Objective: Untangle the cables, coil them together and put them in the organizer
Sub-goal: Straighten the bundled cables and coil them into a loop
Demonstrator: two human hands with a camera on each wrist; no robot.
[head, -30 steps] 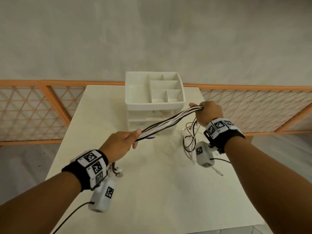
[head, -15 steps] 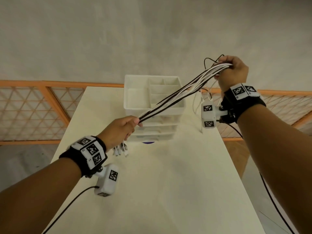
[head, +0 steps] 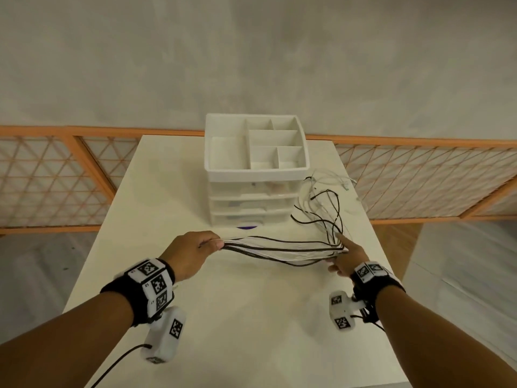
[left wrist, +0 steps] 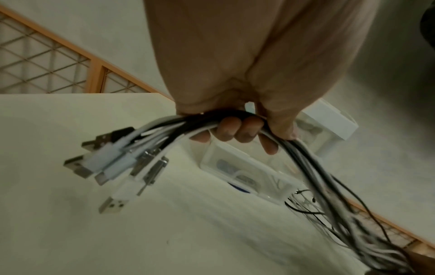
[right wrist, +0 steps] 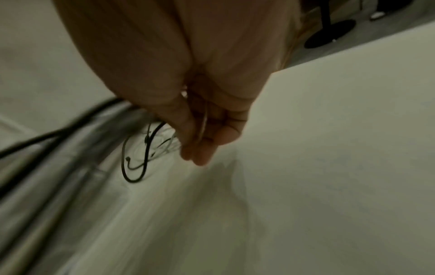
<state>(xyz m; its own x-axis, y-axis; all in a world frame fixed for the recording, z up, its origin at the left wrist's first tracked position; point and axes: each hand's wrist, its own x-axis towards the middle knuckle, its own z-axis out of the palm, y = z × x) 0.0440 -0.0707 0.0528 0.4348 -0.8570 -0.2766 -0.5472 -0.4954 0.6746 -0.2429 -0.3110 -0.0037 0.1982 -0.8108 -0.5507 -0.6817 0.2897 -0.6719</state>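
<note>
Grey plaster wall and an orange lattice railing back a pale table (head: pixel 251 317), on which a white drawer organizer (head: pixel 256 169) with an open compartment tray on top stands beyond both hands, nearer the left one. Between the hands runs the bundle of black and white cables (head: pixel 282 249), sagging slightly just above the tabletop. Fingers of the left hand (head: pixel 193 253) are curled tight round the bundle, with the USB plugs (left wrist: pixel 105 163) fanning out behind its grip. At the other end the right hand (head: pixel 345 254) has its fingers nearly straight; whether it actually pinches the strands I cannot tell. Loose cable tails (head: pixel 321 203) sprawl beyond it. Straightening looks nearly done; coiling comes next, calling for loops wound toward the left hand.
</note>
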